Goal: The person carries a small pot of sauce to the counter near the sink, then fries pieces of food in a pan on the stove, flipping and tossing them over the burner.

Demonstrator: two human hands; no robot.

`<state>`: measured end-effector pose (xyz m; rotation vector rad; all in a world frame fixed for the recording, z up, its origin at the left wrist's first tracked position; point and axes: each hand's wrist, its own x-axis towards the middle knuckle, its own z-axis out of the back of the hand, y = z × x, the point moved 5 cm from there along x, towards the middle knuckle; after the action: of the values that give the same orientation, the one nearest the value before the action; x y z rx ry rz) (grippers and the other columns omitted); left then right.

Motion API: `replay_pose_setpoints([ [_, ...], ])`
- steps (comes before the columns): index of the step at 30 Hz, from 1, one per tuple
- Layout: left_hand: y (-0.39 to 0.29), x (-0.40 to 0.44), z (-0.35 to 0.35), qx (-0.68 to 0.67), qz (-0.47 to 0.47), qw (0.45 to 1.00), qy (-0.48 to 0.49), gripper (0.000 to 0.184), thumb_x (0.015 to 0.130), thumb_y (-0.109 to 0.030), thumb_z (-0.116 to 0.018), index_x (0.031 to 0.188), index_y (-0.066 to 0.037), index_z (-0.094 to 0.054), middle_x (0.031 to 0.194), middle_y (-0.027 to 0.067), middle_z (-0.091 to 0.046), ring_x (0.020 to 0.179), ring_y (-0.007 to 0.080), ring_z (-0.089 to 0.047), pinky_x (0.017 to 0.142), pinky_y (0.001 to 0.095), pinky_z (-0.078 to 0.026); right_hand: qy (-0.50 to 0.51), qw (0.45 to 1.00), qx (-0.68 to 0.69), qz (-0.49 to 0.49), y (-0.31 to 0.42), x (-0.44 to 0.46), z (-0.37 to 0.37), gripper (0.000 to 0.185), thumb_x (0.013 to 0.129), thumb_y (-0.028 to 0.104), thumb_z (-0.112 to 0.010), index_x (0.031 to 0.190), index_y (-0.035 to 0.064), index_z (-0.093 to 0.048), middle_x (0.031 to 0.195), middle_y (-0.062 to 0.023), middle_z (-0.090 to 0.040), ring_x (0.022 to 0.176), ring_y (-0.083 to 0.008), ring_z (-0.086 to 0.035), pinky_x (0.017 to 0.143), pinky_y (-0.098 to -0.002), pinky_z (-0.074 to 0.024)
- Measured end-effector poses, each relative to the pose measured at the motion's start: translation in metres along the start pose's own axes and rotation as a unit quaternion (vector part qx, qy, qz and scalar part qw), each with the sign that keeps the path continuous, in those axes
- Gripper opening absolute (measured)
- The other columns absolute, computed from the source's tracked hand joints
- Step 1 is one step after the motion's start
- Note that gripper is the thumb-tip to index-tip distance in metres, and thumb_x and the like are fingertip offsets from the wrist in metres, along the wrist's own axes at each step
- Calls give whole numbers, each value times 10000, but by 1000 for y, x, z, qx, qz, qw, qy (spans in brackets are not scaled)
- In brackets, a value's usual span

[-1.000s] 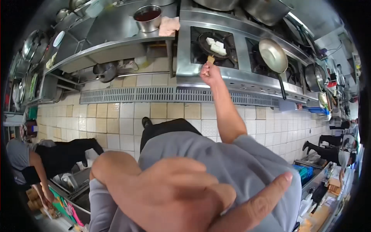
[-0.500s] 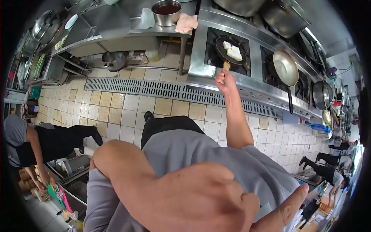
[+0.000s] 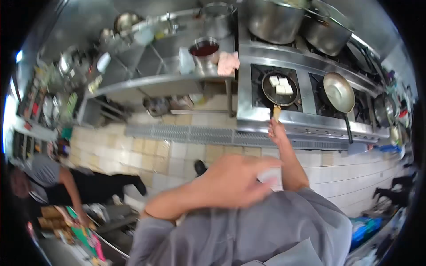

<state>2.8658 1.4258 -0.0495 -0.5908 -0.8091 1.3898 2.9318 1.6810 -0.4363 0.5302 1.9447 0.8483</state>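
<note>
My right hand (image 3: 277, 131) is closed around the handle of a small dark frying pan (image 3: 267, 97), near its tan, wrapped-looking part (image 3: 277, 111). The pan rests over a burner on the steel stove. Several white rectangular blocks (image 3: 284, 90), resembling tofu, lie in it. Blurred by motion, my left hand (image 3: 239, 179) is raised in front of my chest. Its thumb and fingers look apart, and I see nothing held between them.
A larger pale pan (image 3: 338, 92) sits on the right burner, its handle jutting forward. Big pots (image 3: 273, 22) stand behind. Left are a steel pot of dark red liquid (image 3: 204, 55) and a pink cloth (image 3: 228, 63). Another person (image 3: 57, 181) bends at lower left.
My view has tilted, so the stove sits lower and further right. My left hand has moved up and left, its fingers now spread. My right hand stays on the pan handle.
</note>
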Motion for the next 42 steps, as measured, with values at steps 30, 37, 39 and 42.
replay_pose_setpoints([
  [30, 579, 85, 301, -188, 317, 897, -242, 159, 913, -232, -500, 898, -96, -580, 617, -48, -416, 505, 44, -347, 455, 206, -259, 78, 975, -193, 79, -27, 102, -332, 287, 939, 254, -427, 857, 34, -592, 651, -46, -577, 510, -113, -551, 458, -245, -436],
  [37, 647, 232, 288, -339, 343, 874, -56, 206, 938, -267, -456, 1014, -101, -552, 747, -6, -523, 565, 97, -492, 569, 243, -450, -199, 922, -211, 258, 97, 252, -365, 257, 896, 239, -514, 811, -2, -546, 686, -127, -614, 551, -192, -621, 480, -330, -479],
  [39, 653, 253, 285, -352, 322, 879, -16, 185, 945, -254, -462, 996, -89, -530, 725, 7, -515, 566, 104, -507, 584, 260, -477, -213, 888, -303, 273, 121, 246, -368, 264, 891, 247, -526, 809, -3, -546, 687, -140, -613, 575, -219, -636, 502, -343, -491],
  [42, 666, 267, 285, -323, 312, 894, 0, 218, 954, -297, -449, 932, -95, -528, 668, -5, -481, 542, 91, -488, 526, 243, -449, -143, 956, -208, 150, 132, 225, -368, 247, 872, 236, -555, 838, -8, -557, 750, -159, -619, 625, -240, -647, 549, -333, -510],
])
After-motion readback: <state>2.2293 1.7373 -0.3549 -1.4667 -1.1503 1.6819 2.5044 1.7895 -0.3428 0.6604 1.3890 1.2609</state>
